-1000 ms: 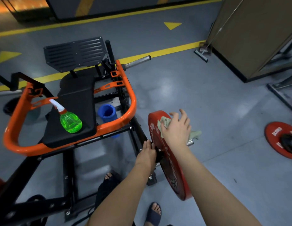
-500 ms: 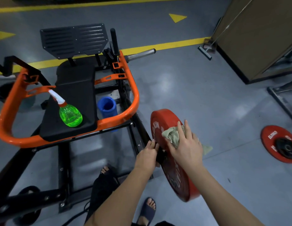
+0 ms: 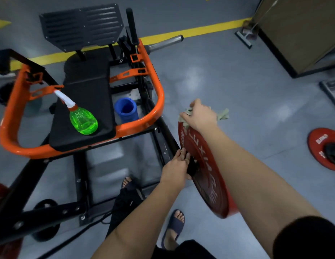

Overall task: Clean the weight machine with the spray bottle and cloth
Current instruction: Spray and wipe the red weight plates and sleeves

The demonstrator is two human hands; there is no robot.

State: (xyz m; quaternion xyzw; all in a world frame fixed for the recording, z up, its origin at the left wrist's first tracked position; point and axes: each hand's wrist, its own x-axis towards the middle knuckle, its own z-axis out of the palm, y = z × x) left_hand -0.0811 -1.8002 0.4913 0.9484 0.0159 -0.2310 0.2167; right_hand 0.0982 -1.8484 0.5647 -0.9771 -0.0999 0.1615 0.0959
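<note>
Nearest: a foot in a dark slide sandal [image 3: 174,224] on the grey floor. Above it, left hand [image 3: 177,165] w/ fingers together and fairly straight, laid against the black hub at the center of the upright red weight plate [image 3: 209,176]; thumb not visible. At the plate's top rim, right hand [image 3: 200,116] has fingers curled, gripping the pale green cloth [image 3: 222,113] & pressing it on the rim; cloth ends stick out to the right. Left of that, green spray bottle [image 3: 83,120] stands on the black seat pad [image 3: 92,86] inside the orange frame [image 3: 157,101]. Blue cylinder [image 3: 126,111] btwn pad & frame. Farther: slatted black footplate [image 3: 80,25], steel sleeve [image 3: 166,43], yellow floor line [image 3: 202,29]. Second red plate [image 3: 321,148] flat on the floor, far right.
</note>
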